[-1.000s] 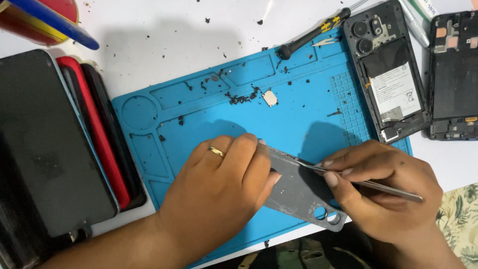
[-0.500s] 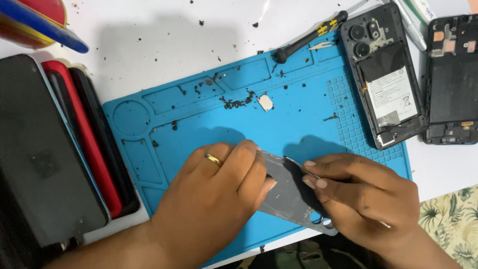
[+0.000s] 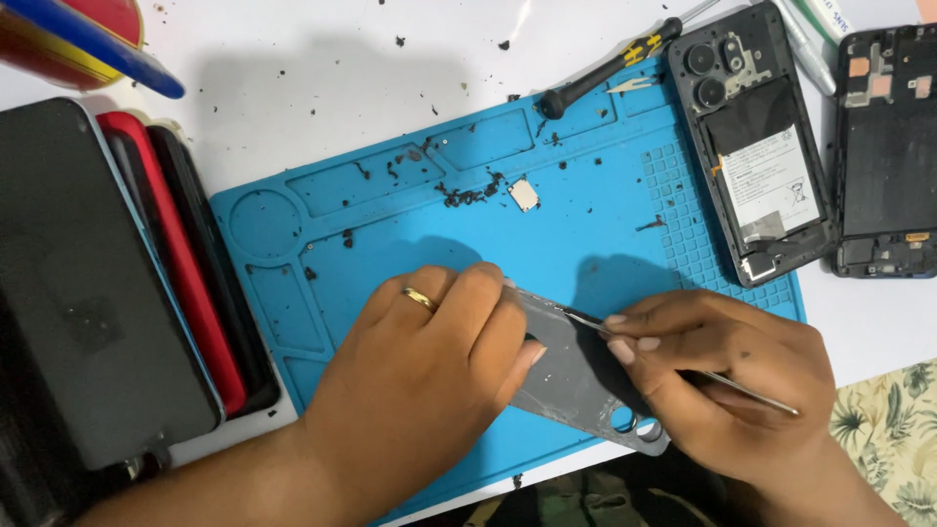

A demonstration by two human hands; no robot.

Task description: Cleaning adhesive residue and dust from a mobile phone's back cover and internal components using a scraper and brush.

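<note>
Head view, the only one. My left hand [image 3: 429, 376] lies flat on the grey back cover [image 3: 576, 376], fingers together and pressing down, which pins it to the blue mat [image 3: 605, 224] so it cannot slide. The ring finger carries a gold band.

My right hand [image 3: 722, 376] is pinched around thin metal tweezers [image 3: 752, 390], gripped like a pen for fine control. The tips reach left onto the cover's inner face; I think they touch near its far edge, but my fingers hide the contact.

The cover lies at the mat's near edge, camera holes toward the near right, slightly overhanging.

Dark scraps [image 3: 468, 193] and a small pale square part [image 3: 524, 194] sit mid-mat, well apart from my hands. Far right: an opened phone [image 3: 756, 146], a second frame [image 3: 886, 146]. A screwdriver [image 3: 610, 68] lies far off. Stacked phones [image 3: 98, 283] at left.
</note>
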